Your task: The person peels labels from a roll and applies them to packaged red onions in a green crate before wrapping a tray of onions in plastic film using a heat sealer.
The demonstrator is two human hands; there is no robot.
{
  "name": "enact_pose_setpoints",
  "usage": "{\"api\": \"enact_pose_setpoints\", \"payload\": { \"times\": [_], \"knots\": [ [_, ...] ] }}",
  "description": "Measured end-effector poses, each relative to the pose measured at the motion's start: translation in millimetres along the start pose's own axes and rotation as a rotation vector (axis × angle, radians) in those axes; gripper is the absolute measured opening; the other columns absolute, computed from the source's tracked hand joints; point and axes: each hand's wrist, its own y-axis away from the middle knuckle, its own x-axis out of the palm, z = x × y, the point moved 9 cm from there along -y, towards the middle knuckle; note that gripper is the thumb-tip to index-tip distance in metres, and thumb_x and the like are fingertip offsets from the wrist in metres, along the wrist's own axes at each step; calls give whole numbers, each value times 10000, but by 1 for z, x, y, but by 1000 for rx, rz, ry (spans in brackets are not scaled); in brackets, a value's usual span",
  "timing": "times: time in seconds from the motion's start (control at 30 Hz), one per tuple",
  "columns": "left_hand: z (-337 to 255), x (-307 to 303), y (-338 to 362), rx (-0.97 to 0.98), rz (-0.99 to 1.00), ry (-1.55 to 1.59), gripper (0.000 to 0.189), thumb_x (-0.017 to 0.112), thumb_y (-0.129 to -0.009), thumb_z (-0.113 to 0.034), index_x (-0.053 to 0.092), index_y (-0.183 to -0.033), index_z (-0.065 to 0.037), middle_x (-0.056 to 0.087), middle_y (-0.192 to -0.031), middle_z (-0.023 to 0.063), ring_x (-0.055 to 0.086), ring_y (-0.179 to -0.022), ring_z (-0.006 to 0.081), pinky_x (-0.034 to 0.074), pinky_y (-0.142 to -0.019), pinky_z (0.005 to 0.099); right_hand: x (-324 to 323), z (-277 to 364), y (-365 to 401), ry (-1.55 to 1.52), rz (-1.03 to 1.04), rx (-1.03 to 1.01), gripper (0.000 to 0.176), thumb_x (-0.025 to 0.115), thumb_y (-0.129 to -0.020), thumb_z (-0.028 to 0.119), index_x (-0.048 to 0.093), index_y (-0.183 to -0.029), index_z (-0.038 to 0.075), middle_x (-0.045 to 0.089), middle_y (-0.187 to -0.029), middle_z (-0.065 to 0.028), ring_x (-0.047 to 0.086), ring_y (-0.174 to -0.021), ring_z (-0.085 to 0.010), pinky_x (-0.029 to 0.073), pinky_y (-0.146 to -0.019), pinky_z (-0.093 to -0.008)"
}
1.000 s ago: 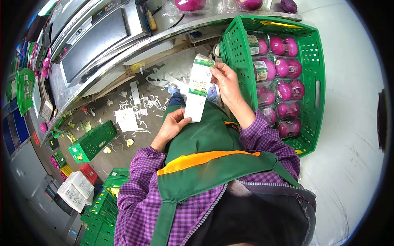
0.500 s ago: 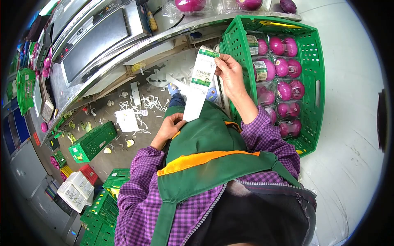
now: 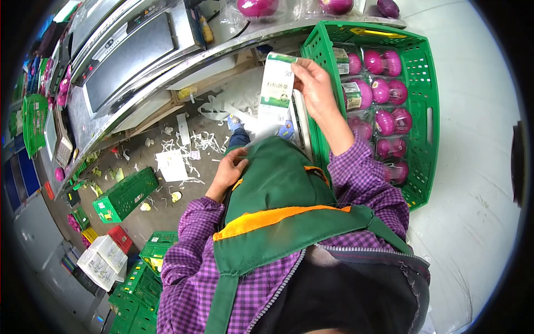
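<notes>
Between the thumb and fingers of my right hand (image 3: 314, 83), a strip of white and green printed labels (image 3: 276, 83) is pinched at its upper right edge. The strip hangs in front of my green apron (image 3: 278, 172), and its lower end is blurred. Lower down, my left hand (image 3: 229, 173) rests beside the apron with thumb and forefinger slightly apart. Nothing shows between those fingers, and the strip's end is away from them. Right of my right hand stands a green crate (image 3: 431, 128) with several clear packs of purple onions (image 3: 382, 92), some bearing labels.
A metal counter edge (image 3: 222, 51) curves across the top, carrying a wrapping machine (image 3: 130, 61) and more wrapped onions (image 3: 257, 6). Paper scraps (image 3: 172, 165) litter the floor near another green crate (image 3: 127, 193). White styrofoam boxes (image 3: 103, 261) and stacked green crates (image 3: 139, 284) stand at lower left.
The strip's lower end has come away from my left hand and swung upward. My right hand has risen slightly with the strip. My left thumb and forefinger have parted.
</notes>
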Motion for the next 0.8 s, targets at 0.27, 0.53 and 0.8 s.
{"api": "enact_pose_setpoints", "payload": {
  "times": [0.27, 0.53, 0.8],
  "knots": [
    [-96, -13, -7, 223, -170, 216, 498, 587, -944, -234, 442, -1348, 19, 547, -1278, 115, 558, -1096, 199, 431, -974, 339, 12, -25, 17, 176, 110, 51, 122, 623, -906, 94, 617, -1004, 22, 652, -892, -14, 602, -757, -62, 507, -667, -219],
    [-174, 17, -41, 280, -89, 566, 355, 538, -966, -351, 654, -1076, -34, 650, -925, 0, 527, -797, 69, 431, -755, 241, 32, -32, 37, 413, 248, 95, 206, 641, -884, 66, 604, -1069, -16, 640, -846, -7, 572, -738, -49, 475, -656, -208],
    [-170, 17, -45, 71, -244, 595, 220, 608, -928, -300, 648, -831, -106, 541, -672, -69, 397, -553, 21, 293, -507, 203, 38, 0, 80, 741, 389, -269, 373, 661, -824, 38, 588, -1190, 44, 652, -905, -92, 629, -790, -190, 505, -731, -310]
  ]
}}
